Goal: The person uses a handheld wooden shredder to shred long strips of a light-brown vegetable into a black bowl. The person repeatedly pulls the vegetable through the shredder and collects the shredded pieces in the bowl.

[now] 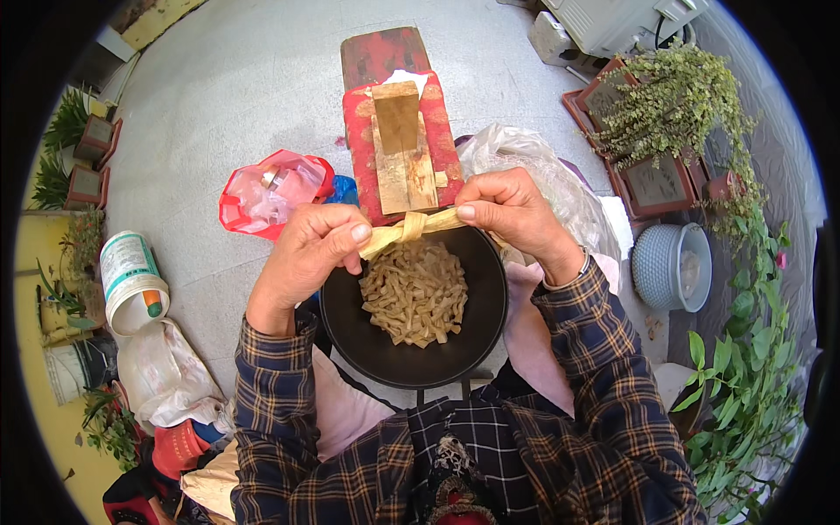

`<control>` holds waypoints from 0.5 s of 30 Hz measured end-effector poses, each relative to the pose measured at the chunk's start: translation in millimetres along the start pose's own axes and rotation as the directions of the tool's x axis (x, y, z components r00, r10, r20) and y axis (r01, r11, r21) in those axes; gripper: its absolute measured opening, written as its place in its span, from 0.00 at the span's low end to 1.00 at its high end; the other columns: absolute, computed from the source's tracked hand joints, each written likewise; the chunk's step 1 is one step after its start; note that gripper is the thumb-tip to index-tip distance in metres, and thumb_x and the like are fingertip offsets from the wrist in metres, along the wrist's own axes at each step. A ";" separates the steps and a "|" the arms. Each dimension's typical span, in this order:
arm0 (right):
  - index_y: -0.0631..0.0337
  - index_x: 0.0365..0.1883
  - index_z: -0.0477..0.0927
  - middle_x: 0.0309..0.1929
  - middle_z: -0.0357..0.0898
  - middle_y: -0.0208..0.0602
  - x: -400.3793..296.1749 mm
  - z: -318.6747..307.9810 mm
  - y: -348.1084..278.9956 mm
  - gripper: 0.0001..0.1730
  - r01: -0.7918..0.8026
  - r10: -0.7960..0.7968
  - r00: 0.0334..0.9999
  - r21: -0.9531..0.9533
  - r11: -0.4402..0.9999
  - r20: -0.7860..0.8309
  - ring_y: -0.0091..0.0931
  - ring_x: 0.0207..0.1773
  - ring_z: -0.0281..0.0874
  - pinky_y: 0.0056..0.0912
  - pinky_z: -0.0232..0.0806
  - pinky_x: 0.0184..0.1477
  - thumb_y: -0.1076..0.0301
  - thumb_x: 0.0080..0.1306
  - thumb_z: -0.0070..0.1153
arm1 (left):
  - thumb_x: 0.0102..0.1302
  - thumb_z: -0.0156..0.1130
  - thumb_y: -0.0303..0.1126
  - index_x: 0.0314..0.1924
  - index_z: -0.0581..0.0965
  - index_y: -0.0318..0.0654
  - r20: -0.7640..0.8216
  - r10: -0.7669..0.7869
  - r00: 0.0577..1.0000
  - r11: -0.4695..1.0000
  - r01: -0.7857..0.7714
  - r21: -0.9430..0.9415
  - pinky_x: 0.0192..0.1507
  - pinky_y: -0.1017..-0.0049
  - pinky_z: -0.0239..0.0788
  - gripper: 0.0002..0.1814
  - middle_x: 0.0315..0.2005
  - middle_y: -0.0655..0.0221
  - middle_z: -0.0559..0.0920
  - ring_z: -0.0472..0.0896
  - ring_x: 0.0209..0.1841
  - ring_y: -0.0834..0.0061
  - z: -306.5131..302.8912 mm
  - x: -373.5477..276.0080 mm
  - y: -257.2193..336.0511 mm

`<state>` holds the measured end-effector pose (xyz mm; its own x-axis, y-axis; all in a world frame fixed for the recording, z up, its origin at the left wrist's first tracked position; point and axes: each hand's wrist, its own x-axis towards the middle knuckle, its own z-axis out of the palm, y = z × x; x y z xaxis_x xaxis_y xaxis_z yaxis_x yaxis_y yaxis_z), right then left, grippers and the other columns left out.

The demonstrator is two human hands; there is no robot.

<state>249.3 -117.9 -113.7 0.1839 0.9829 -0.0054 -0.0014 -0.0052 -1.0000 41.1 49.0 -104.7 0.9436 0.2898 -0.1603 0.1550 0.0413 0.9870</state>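
Observation:
A pale yellow, flat strip (412, 226), perhaps dried plant material, is stretched between my two hands with a loose knot or fold at its middle. My left hand (315, 252) pinches one end between thumb and fingers. The other end is pinched in my right hand (515, 213), slightly higher. Directly below sits a wide black bowl (341, 335) between my knees. Many short tan pieces (417, 295) lie heaped inside it. Beyond the bowl, a wooden block (397, 118) stands upright on a wooden board (407, 184), whose near end is close to the strip.
Red patterned cloth (361, 157) covers the bench (380, 52) under the board. A red plastic bag (279, 190) lies left; a clear plastic bag (525, 164) bulges right. Farther out are a tipped white bucket (134, 282), a blue woven-look basket (669, 266) and potted plants (676, 98).

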 end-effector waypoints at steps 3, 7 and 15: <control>0.66 0.26 0.78 0.20 0.70 0.20 2.1 8.0 6.4 0.09 0.012 -0.005 0.999 -0.167 0.986 0.041 0.12 0.24 0.62 0.17 0.56 0.25 0.69 0.61 0.57 | 0.61 0.59 0.48 0.37 0.75 0.33 -0.067 0.226 0.972 0.877 -0.173 0.449 0.32 0.74 0.69 0.21 0.29 0.64 0.78 0.79 0.33 0.70 12.0 5.6 -1.3; 0.67 0.26 0.78 0.18 0.70 0.25 0.1 16.1 9.9 0.09 0.081 -0.047 0.994 -0.357 0.930 0.103 0.14 0.24 0.63 0.21 0.58 0.25 0.69 0.60 0.57 | 0.61 0.56 0.44 0.36 0.73 0.38 0.138 0.013 0.990 0.680 -0.110 0.725 0.31 0.62 0.66 0.16 0.26 0.56 0.76 0.75 0.31 0.53 41.5 10.9 -0.3; 0.66 0.25 0.76 0.16 0.67 0.27 12.3 3.2 13.6 0.10 0.054 -0.091 0.994 -0.484 0.873 -0.054 0.15 0.22 0.61 0.23 0.57 0.25 0.68 0.61 0.55 | 0.64 0.55 0.38 0.34 0.73 0.37 0.008 0.086 0.996 0.679 -0.064 0.731 0.29 0.67 0.63 0.10 0.23 0.58 0.74 0.73 0.26 0.58 27.7 27.0 -7.9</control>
<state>248.4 -105.3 -127.3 0.2364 0.9678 0.0861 0.4847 -0.0407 -0.8737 73.5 30.0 -117.0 0.9557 0.2846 -0.0754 0.2588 -0.6900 0.6760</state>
